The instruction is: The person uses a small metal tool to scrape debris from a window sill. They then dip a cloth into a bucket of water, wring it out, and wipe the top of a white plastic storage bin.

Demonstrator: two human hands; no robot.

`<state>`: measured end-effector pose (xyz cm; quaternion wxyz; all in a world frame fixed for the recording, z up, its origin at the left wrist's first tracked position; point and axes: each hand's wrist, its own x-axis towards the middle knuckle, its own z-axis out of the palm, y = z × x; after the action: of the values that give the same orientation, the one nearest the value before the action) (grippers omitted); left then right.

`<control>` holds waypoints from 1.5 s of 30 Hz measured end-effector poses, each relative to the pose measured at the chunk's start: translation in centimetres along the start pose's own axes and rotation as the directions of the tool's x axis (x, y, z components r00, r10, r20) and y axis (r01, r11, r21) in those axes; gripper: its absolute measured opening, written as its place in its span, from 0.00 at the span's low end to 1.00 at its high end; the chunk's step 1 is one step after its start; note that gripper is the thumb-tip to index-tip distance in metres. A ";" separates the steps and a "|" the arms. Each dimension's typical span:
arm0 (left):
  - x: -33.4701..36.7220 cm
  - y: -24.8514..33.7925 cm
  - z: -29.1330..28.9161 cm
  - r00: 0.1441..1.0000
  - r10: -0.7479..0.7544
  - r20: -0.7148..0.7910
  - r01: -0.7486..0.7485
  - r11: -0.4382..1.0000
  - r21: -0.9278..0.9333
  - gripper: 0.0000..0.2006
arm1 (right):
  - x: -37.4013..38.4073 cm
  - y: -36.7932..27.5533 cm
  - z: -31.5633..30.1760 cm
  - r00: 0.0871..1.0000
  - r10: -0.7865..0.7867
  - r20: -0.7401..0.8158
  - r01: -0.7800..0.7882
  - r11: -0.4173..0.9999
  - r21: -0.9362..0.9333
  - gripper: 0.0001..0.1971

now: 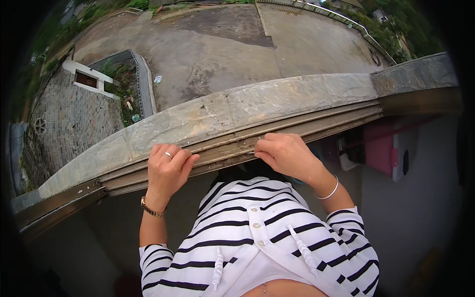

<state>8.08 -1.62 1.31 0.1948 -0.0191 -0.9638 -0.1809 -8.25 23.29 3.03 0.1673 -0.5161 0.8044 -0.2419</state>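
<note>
A brown metal window track [222, 146] with long parallel grooves runs across in front of me, with dirt in its channels. My left hand [169, 166] is curled over the left part of this track, its thumb lying to the right. It wears a ring, and a gold watch [152, 208] circles the wrist. Farther right, my right hand [286, 154] is closed in a pinch above the grooves. Something thin and pale may show at its fingertips, too small to make out. A silver bangle [330, 189] is on that wrist.
Beyond the track lies a grey stone ledge [257, 101], with a drop to a concrete yard [213, 54]. Below left is a brick-patterned roof [81, 123] beside a planted bed. A pink and white container [383, 148] stands indoors at the right, under the sill.
</note>
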 end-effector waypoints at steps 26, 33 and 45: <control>-4.6 1.9 2.1 0.988 -0.100 -0.120 0.091 0.992 -0.082 0.10 | 1.6 -3.5 2.4 0.991 -0.129 -0.041 0.133 0.986 0.105 0.03; -4.9 0.3 2.2 0.960 -0.201 -0.198 0.198 0.980 -0.032 0.16 | 3.0 -5.0 6.2 0.948 -0.318 -0.005 0.318 0.946 -0.059 0.05; -5.1 0.2 2.6 0.952 -0.198 -0.234 0.200 0.980 -0.018 0.17 | 1.2 -5.5 4.6 0.981 -0.168 0.098 0.182 0.971 -0.153 0.09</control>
<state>11.89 -0.28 -2.83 0.2881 0.1002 -0.9316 -0.1976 -2.26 19.26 2.25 0.1370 -0.6067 0.7648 -0.1680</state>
